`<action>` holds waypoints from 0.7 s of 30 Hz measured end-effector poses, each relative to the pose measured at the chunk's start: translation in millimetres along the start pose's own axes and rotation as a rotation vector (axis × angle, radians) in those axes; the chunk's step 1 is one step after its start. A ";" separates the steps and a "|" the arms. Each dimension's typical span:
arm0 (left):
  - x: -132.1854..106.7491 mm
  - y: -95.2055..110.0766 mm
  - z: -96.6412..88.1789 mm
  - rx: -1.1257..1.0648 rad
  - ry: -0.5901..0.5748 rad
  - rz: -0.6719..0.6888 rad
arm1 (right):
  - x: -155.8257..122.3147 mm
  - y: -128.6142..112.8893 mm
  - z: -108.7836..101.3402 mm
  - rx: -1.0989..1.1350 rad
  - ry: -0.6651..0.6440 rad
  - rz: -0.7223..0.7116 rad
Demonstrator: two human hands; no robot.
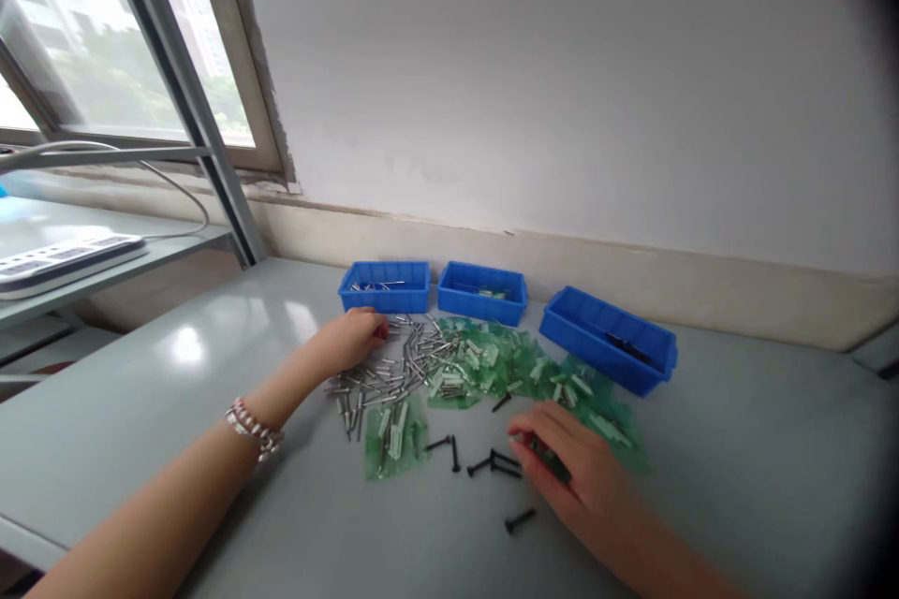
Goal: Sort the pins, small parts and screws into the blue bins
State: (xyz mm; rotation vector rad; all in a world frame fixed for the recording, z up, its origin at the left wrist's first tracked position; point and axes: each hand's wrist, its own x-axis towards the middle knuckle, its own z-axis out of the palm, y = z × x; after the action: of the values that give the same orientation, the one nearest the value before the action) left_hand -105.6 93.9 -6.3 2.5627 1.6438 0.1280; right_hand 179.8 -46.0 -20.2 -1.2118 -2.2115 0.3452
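My left hand point(360, 337) is closed over the upper left edge of a pile of silver pins that look like blind rivets point(383, 379), just in front of the left blue bin point(385, 301). Whatever its curled fingers hold is hidden. My right hand point(572, 459) is also closed, low over the table beside several loose black screws point(504, 468); something dark shows in its palm, but I cannot make it out. Between the hands lie green plastic packets point(492, 356) with white plugs inside. One separate packet point(396, 438) lies nearer to me.
A middle blue bin point(481, 304) holds a few packet pieces. The right blue bin point(596, 348) has dark screws in it and stands at an angle. Behind them rises a white wall point(548, 94). At left are a metal shelf post point(175, 65) and a power strip point(70, 262).
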 end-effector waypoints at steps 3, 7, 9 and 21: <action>1.0 -1.0 -0.1 0.017 0.001 0.024 | 0.2 0.1 0.0 0.006 -0.005 -0.006; 0.5 0.9 -0.6 0.067 0.022 0.051 | 0.5 -0.9 -0.5 0.013 -0.027 0.018; -0.3 2.5 -0.9 0.096 0.023 0.057 | 0.4 -1.4 -0.7 0.014 -0.034 0.021; -2.4 6.7 -2.8 0.261 0.023 0.095 | 1.1 -0.2 0.7 -0.001 0.001 -0.005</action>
State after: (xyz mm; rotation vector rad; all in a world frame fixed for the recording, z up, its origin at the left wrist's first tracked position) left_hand -100.9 89.0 -2.7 2.8410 1.6444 -0.0550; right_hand 178.7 -45.1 -20.3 -1.2070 -2.2131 0.3414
